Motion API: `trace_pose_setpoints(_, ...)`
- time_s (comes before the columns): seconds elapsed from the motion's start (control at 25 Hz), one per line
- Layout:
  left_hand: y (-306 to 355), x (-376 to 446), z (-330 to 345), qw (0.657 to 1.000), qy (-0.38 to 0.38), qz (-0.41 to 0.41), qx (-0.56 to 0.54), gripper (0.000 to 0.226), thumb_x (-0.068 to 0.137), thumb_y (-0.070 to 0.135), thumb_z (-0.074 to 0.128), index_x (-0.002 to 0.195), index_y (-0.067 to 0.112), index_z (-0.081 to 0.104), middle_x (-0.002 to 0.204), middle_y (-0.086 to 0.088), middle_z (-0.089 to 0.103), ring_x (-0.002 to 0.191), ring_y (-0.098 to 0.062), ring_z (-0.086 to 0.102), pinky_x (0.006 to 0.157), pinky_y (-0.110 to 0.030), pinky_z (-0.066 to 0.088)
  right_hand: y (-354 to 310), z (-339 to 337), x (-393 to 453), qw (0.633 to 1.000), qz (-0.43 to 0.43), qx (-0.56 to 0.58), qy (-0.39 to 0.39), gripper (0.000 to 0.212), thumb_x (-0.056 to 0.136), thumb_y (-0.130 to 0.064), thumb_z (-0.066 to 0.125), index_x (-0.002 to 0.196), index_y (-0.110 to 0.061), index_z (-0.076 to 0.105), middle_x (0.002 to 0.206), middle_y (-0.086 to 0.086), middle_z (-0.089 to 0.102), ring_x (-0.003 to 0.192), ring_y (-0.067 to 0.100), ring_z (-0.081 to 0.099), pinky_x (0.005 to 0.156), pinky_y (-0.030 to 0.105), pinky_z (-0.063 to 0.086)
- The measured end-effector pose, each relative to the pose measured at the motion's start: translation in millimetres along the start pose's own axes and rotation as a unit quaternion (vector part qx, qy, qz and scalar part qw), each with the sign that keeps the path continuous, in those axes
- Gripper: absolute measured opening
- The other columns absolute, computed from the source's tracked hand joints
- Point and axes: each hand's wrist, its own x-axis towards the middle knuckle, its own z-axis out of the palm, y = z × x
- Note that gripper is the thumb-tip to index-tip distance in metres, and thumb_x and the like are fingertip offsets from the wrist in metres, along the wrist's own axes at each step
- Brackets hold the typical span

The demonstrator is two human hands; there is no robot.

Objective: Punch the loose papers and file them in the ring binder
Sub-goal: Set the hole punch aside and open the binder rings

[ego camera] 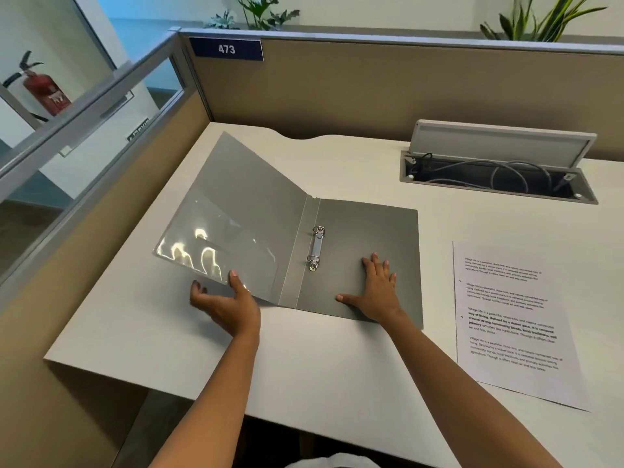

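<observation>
At desk 473, a person lays a grey ring binder [337,244] open on the white desk [304,366], its two-ring metal mechanism [316,248] standing beside the spine with the rings apparently closed and nothing filed on them. The left hand [223,302] holds the near edge of the front cover [243,204], thumb over the clear inside pocket [209,244] and fingers curled beneath; the cover looks slightly lifted rather than flat. The right hand [378,288] rests flat on the back cover, fingers spread and straight, pressing it down and grasping nothing.

The loose papers [513,319], printed sheets in a stack, lie on the desk to the right of the binder, apart from it and untouched. No hole punch is visible anywhere on the desk.

The step in hand appears to be opening and settling the binder, so the task is barely begun. Next, a punch must likely be found and the sheets squared and perforated before the rings are sprung apart.

Behind, a cable tray [499,177] stands open in the desk, and a fire extinguisher [44,89] shows through the glass partition.
</observation>
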Motion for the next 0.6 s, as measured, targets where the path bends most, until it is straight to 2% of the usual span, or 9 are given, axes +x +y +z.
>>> trace_pose_setpoints(0.08, 0, 6, -3, 0.992, 0.031, 0.061, 0.102, 0.081, 0.086, 0.026, 0.073, 0.149, 0.013, 0.024, 0.156, -0.009, 0.026, 0.138, -0.030, 0.040, 0.111, -0.054, 0.037, -1, -1, 0, 1.000, 0.003, 0.000, -0.003, 0.112, 0.070, -0.061, 0.077, 0.155, -0.016, 0.020, 0.167, 0.007, 0.003, 0.153, 0.035, -0.003, 0.122, 0.052, 0.000)
trace_pose_setpoints(0.16, 2, 8, -5, 0.971, 0.042, 0.142, 0.189, 0.086, 0.086, 0.021, 0.070, 0.154, 0.011, 0.018, 0.162, -0.013, 0.017, 0.148, -0.030, 0.025, 0.119, -0.052, 0.023, -2, -2, 1, 1.000, 0.006, 0.000, -0.007, 0.112, 0.070, -0.060, 0.078, 0.155, -0.017, 0.020, 0.167, 0.007, 0.003, 0.153, 0.036, -0.003, 0.122, 0.052, 0.000)
trace_pose_setpoints(0.24, 4, 6, -3, 0.936, 0.011, 0.222, 0.271, 0.084, 0.088, 0.013, 0.064, 0.156, 0.009, 0.015, 0.165, -0.016, 0.011, 0.153, -0.027, 0.007, 0.124, -0.048, 0.007, -4, -2, 2, 1.000, 0.009, -0.002, -0.010, 0.113, 0.069, -0.060, 0.079, 0.156, -0.018, 0.019, 0.167, 0.007, 0.001, 0.153, 0.036, -0.004, 0.122, 0.053, 0.000)
trace_pose_setpoints(0.32, 4, 3, 4, 0.888, -0.054, 0.291, 0.352, 0.088, 0.084, 0.000, 0.062, 0.157, 0.010, 0.014, 0.166, -0.013, 0.010, 0.154, -0.027, 0.001, 0.123, -0.046, -0.003, -6, -3, 2, 1.000, 0.012, -0.008, -0.018, 0.114, 0.069, -0.059, 0.079, 0.156, -0.019, 0.017, 0.167, 0.007, -0.002, 0.153, 0.037, -0.006, 0.121, 0.053, -0.001)
trace_pose_setpoints(0.44, 5, -8, 22, 0.795, -0.153, 0.361, 0.463, 0.101, 0.068, -0.010, 0.065, 0.157, 0.008, 0.021, 0.165, -0.014, 0.016, 0.153, -0.032, 0.004, 0.121, -0.044, -0.013, -9, -4, 3, 0.999, 0.014, -0.032, -0.036, 0.115, 0.070, -0.058, 0.079, 0.157, -0.020, 0.013, 0.167, 0.008, -0.005, 0.152, 0.039, -0.006, 0.121, 0.056, 0.001)
trace_pose_setpoints(0.52, 6, -18, 33, 0.727, -0.219, 0.395, 0.517, 0.097, 0.072, -0.001, 0.066, 0.157, 0.006, 0.018, 0.166, -0.014, 0.012, 0.153, -0.031, 0.003, 0.122, -0.045, -0.011, -10, -5, 0, 0.998, 0.012, -0.050, -0.045, 0.115, 0.070, -0.058, 0.079, 0.157, -0.020, 0.013, 0.167, 0.008, -0.003, 0.152, 0.040, -0.004, 0.121, 0.057, 0.003)
trace_pose_setpoints(0.6, 7, -32, 42, 0.681, -0.279, 0.389, 0.555, 0.088, 0.086, 0.014, 0.056, 0.158, 0.006, 0.007, 0.167, -0.013, 0.001, 0.154, -0.029, -0.005, 0.122, -0.047, -0.011, -11, -7, -4, 0.996, 0.011, -0.070, -0.055, 0.116, 0.070, -0.058, 0.079, 0.157, -0.021, 0.012, 0.167, 0.009, -0.002, 0.152, 0.040, -0.003, 0.120, 0.058, 0.004)
